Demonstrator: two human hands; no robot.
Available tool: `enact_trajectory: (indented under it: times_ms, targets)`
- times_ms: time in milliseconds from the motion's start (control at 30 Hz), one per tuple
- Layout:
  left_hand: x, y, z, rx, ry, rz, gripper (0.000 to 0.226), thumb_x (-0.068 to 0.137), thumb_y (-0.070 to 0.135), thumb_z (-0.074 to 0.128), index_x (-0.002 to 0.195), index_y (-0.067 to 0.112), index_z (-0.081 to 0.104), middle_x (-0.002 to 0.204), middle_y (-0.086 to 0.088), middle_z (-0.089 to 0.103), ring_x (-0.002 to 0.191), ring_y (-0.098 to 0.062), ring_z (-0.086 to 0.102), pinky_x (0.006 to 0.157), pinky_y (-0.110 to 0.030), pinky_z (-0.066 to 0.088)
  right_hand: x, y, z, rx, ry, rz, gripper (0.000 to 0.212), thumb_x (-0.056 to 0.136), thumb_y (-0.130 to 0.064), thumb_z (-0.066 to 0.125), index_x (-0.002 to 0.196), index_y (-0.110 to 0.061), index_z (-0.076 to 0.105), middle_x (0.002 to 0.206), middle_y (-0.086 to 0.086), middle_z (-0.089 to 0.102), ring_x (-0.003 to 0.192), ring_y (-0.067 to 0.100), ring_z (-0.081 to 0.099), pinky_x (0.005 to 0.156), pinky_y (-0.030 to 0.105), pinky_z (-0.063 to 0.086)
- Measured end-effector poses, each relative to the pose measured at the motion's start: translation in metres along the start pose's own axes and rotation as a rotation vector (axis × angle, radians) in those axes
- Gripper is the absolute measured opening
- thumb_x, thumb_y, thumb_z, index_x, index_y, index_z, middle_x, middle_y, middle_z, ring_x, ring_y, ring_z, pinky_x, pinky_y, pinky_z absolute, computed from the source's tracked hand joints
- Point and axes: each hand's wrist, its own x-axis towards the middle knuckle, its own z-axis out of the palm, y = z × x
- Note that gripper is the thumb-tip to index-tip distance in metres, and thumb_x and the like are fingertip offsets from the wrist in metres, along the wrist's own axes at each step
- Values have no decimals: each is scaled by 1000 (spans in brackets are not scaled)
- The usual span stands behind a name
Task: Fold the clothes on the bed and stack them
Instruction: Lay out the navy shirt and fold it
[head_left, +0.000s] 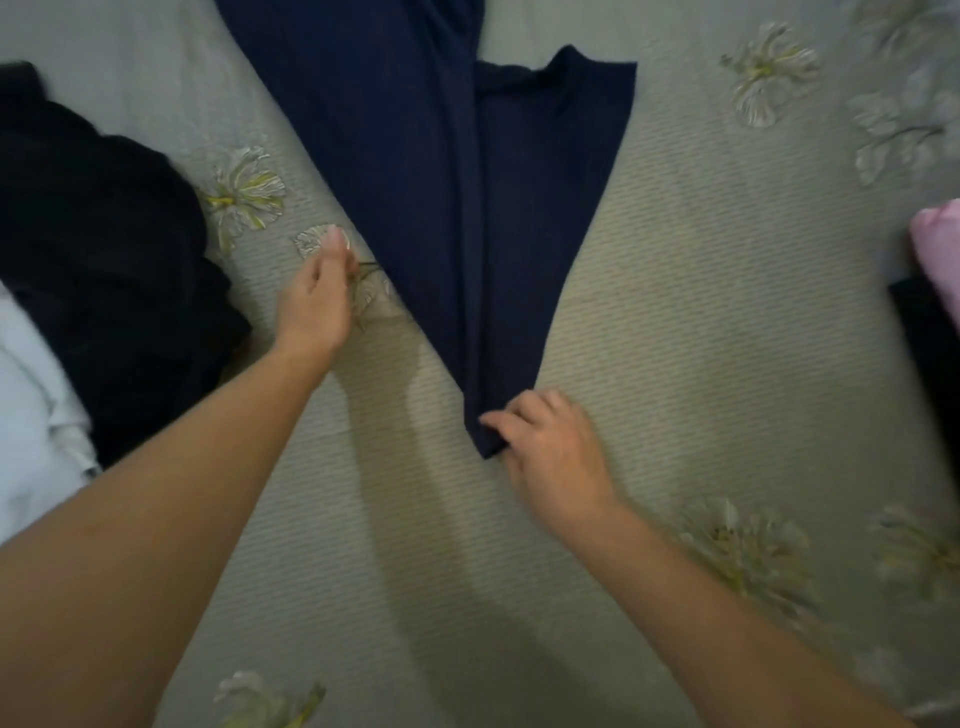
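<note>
Navy garment (441, 208), likely limp, its corner pinched in the right grip (550, 452); left grip (317, 296), loose and empty, beside the side edge worth taking.

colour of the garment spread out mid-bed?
Plain dark navy garment; head view shows it best.

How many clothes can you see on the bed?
5: a navy garment in the middle, a black pile at left, a white piece beside it, a pink piece at the right edge, a dark piece below it. The pile may hide more.
</note>
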Motion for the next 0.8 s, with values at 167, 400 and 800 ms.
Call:
enact_trajectory:
  times_ms: [167,400,800]
  targets:
    - [-41,-22,2,215,8,51,77,55,97,52,85,27,56,77,14,57,71,-4,55,66,-26,42,-60,-31,22,-118,-191,-184,44,72,-20,81,116,-21,75,88,-2,62,79,21,59,68,35,52]
    - [-94,-84,16,457,9,189,29,81,44,69,94,26,51,87,1,58,89,-26,58,82,-45,50,-27,15,-10,-17,-114,-135,45,80,-2,57,124,-7,67,116,18,62,102,38,60,87,52,50]
    - [-186,-100,31,502,-36,108,29,91,37,68,87,9,61,88,-11,57,88,-29,54,76,-37,42,-7,58,-38,-376,-76,88,25,92,-19,53,113,-10,63,113,12,60,117,32,52,111,48,23]
